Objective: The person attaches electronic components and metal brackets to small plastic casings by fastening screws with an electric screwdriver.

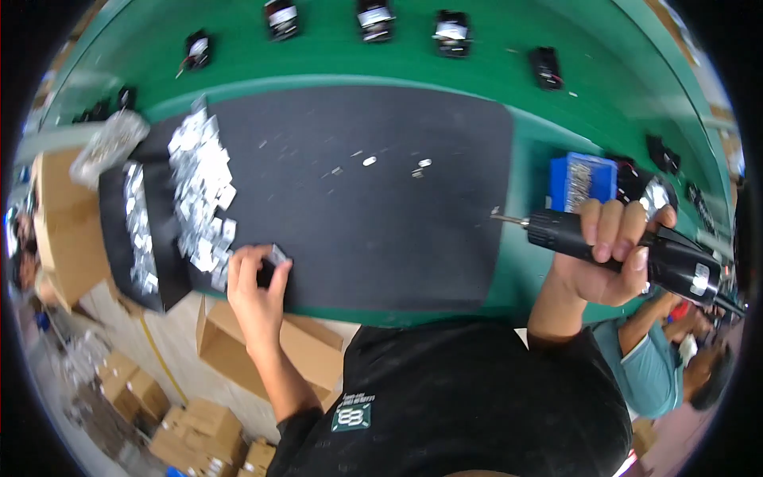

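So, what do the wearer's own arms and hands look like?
Short black sleeves end around the elbows, matching the black shirt, which has a small dark green and white patch on its front. The forearms are bare below them. Both the left hand and right hand are ungloved, with no watch or bracelet visible.

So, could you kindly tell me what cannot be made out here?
Head view: small grey piece at the left hand, blurred and partly covered by it; its grip is unclear.
Head view: middle of the black power screwdriver, hidden by the right hand.
Head view: small parts in the blue bin, too small to tell apart.
Head view: silver pieces, blurred and overlapping, uncountable.
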### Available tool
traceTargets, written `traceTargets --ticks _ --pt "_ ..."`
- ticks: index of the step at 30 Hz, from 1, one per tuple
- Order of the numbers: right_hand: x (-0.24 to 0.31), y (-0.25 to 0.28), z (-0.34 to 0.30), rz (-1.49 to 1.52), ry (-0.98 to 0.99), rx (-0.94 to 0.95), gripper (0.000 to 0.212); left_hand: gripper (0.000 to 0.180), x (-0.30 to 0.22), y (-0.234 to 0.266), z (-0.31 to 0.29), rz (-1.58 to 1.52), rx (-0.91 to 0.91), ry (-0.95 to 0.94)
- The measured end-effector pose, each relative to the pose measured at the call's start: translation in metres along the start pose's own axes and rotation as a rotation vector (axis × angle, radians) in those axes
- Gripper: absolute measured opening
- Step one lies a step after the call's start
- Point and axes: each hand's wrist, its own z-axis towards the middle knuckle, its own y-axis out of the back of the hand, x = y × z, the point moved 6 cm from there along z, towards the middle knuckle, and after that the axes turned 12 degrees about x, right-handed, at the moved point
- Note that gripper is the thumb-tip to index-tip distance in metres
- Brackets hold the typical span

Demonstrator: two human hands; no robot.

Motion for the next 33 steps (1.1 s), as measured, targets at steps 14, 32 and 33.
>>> traceTargets --ticks 14,32,33 --pt "0.067 0.057 -0.017 -0.108 0.143 -0.038 0.047 0.009 -0.152 -0.036 0.08 -0.525 0.228 -0.268" --pt "0.11 0.101 -0.039 -0.212 0.185 -0.053 0.053 0.015 -0.334 -0.158 0.222 -0.021 -0.011 -0.722" --pt "0.11 0.101 -0.039 -0.206 0.193 -0.051 0.054 0.015 -0.333 -0.163 0.225 -0.019 -0.009 -0.719"
